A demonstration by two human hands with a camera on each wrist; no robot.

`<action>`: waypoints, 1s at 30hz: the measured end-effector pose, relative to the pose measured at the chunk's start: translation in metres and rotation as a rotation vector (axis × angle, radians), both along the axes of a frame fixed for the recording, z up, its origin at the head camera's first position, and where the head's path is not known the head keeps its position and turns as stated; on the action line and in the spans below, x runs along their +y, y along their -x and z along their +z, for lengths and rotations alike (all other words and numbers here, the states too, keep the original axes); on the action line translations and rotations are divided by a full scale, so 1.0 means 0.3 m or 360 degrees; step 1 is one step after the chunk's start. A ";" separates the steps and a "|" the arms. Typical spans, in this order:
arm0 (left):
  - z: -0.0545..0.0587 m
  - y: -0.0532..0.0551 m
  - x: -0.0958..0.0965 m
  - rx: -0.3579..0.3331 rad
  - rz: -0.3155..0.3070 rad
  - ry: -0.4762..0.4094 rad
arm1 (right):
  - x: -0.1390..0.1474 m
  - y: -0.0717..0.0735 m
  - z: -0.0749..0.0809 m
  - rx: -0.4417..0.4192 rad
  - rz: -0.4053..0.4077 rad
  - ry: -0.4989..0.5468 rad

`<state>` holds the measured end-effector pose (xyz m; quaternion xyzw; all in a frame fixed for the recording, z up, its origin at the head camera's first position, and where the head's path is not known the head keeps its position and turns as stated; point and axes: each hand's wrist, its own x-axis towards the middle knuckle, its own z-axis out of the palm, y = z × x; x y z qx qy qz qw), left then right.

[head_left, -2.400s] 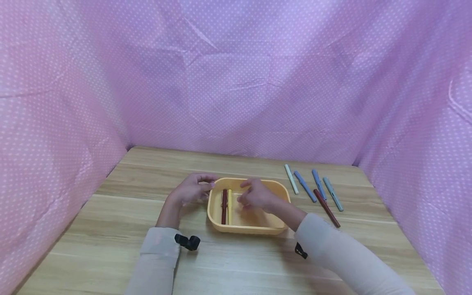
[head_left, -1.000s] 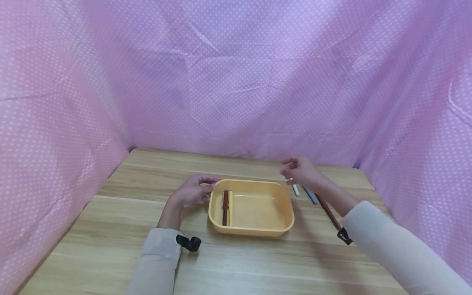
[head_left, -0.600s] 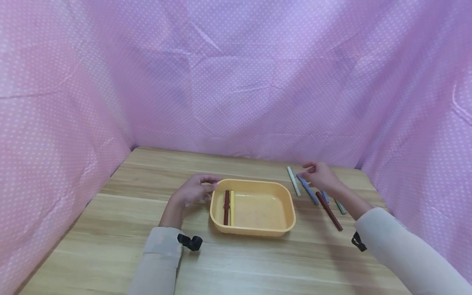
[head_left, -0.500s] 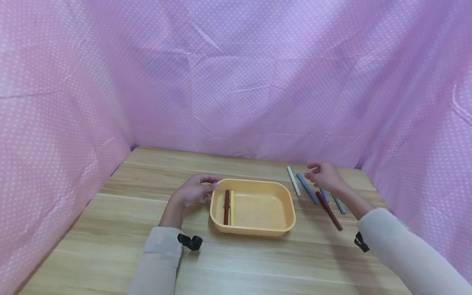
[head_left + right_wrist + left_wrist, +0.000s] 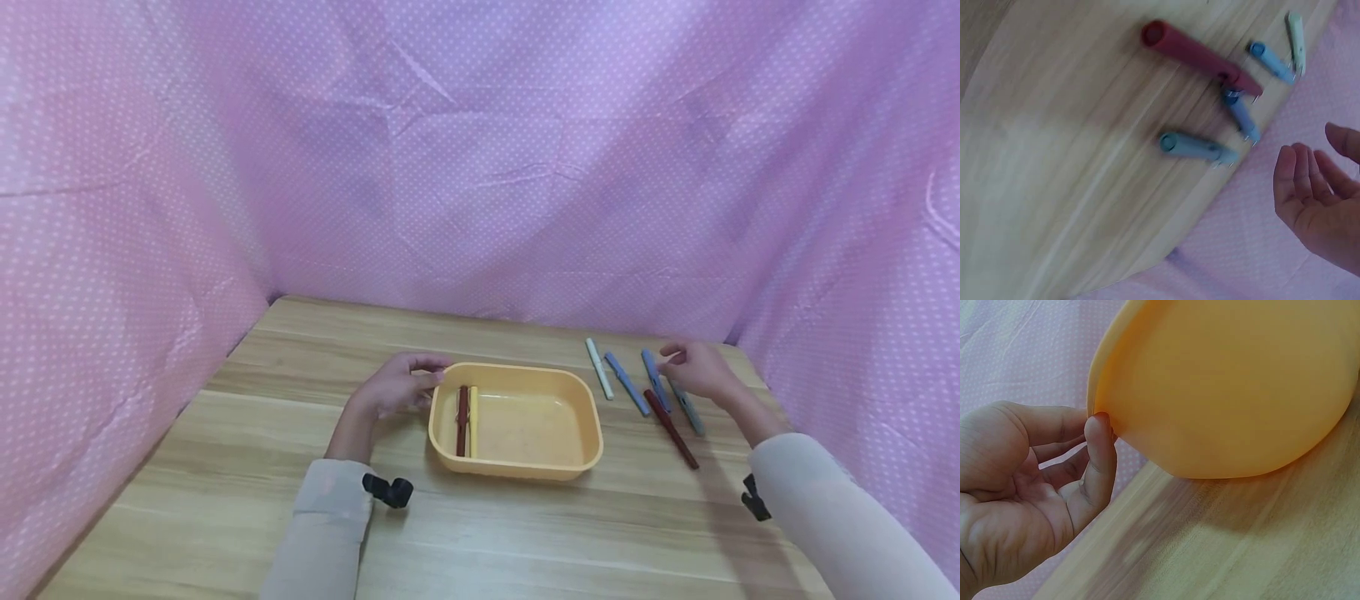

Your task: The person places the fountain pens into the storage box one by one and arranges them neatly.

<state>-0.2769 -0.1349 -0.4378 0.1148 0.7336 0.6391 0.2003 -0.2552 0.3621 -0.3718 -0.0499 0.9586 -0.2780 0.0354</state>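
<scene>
At left, the left arm, in a pale sleeve (image 5: 318, 521), reaches forward over the worktop (image 5: 480, 542); the left hand (image 5: 393, 386) is turned inward, thumb and fingers pinching the rim at the tray's far left corner. Next, the yellow-orange tray (image 5: 517, 472) sits on the worktop and contains two capped pens, laid side by side along its left end and pointing away from the person: a dark red pen (image 5: 462, 421) and, just to its right, a yellow pen (image 5: 474, 425). Well to the right of these, five pens lie outside the tray: a pale green pen (image 5: 599, 369), a blue pen (image 5: 627, 383), a second blue pen (image 5: 656, 382), a second dark red pen (image 5: 672, 429), whose far end overlaps the near part of the second blue pen in view, and a grey-green pen (image 5: 687, 410). At far right, the right arm extends forward; the right hand (image 5: 699, 369) is raised near the grey-green pen's far end, fingers loosely bent, thumb apart, grasping nothing.
</scene>
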 end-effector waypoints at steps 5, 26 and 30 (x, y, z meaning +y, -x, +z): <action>0.002 0.001 0.001 -0.0008 0.0006 0.0001 | 0.070 0.001 -0.014 -0.0141 0.0047 0.0160; 0.000 0.003 -0.001 -0.0010 0.0019 0.0011 | 0.201 0.012 -0.126 -0.0475 -0.0080 0.0306; 0.000 0.001 0.003 -0.0010 0.0017 0.0003 | 0.198 0.012 -0.145 -0.0466 -0.0132 0.0336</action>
